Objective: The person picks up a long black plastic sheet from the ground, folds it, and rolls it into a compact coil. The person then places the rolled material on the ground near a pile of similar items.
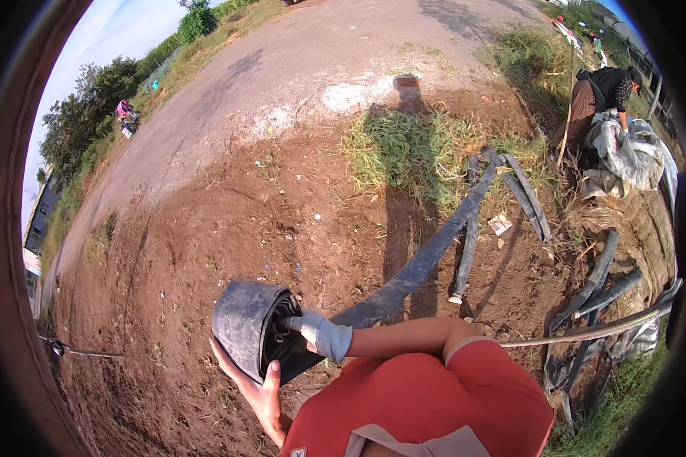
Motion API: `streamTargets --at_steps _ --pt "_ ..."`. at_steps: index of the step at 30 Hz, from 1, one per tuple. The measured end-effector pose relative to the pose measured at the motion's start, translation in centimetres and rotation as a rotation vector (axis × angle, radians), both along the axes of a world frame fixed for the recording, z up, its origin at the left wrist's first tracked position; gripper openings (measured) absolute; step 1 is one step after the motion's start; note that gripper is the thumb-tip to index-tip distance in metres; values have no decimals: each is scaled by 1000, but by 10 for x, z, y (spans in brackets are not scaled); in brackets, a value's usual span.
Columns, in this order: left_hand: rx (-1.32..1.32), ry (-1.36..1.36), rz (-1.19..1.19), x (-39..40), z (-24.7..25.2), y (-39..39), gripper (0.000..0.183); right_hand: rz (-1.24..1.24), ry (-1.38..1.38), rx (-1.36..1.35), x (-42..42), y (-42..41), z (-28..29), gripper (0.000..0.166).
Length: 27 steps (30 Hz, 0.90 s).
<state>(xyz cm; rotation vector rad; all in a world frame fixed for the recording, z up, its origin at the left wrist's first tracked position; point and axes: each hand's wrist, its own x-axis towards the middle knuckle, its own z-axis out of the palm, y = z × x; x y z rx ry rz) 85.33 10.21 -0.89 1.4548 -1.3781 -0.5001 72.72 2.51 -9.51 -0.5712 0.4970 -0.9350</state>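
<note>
A thick roll of black flat hose (240,325) is held up in front of my body, low and left of centre. My bare left hand (263,388) cups its outside from below, thumb against the near edge. In a pale glove, my right hand (320,334) reaches into the roll's open core and grips there; its fingertips are partly hidden. From the roll, an unrolled length of the hose (411,274) runs up and right across the soil, passing behind my right forearm, to a junction with several shorter branch pieces (467,257).
Cut grass (406,148) lies beyond the hose. More loose hose pieces (597,285) and a long pole (583,337) are at right. Another person (600,97) bends over crumpled grey sheeting (629,148). A paved road (320,57) crosses the background, with a vehicle (127,121) at its far side.
</note>
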Motion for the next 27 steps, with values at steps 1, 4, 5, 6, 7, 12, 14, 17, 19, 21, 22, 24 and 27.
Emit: streamTargets --at_steps 1,4,5,6,7,12,14,17,19,21,22,24,27 --pt "-1 57 -6 -5 -3 -4 115 -3 -120 9 0 -1 -5 32" --pt "-44 66 -41 -16 -13 -32 102 -66 -228 155 2 -4 -14 26" --pt "-49 47 -63 -20 -14 -40 102 -23 -215 265 -19 2 0 30" --pt "-63 48 -104 -30 -14 -48 105 -65 -316 313 -25 -1 1 32" --pt "-115 48 -179 -35 -21 -59 108 -108 -420 358 -31 -4 1 35" --pt "-249 187 -390 -105 -30 -92 123 -266 -534 411 -76 0 17 32" --pt "-253 122 -515 -128 -29 -102 119 -356 -550 270 -98 2 -7 30" --pt "-221 210 -671 -153 -25 -108 116 -521 -225 52 -146 19 5 35" --pt "-224 113 -815 -160 -26 -116 117 -851 112 -166 -180 33 5 59" --pt "-240 -64 -953 -173 -16 -118 116 -1070 301 -372 -208 50 -1 92" --pt "-272 -217 -1016 -181 -5 -114 116 -1147 419 -436 -221 55 -3 89" --pt "-239 -319 -1172 -201 9 -105 111 -1264 659 -454 -239 71 -8 80" --pt "-283 -330 -1232 -230 3 -96 109 -1378 777 -301 -254 89 -17 65"
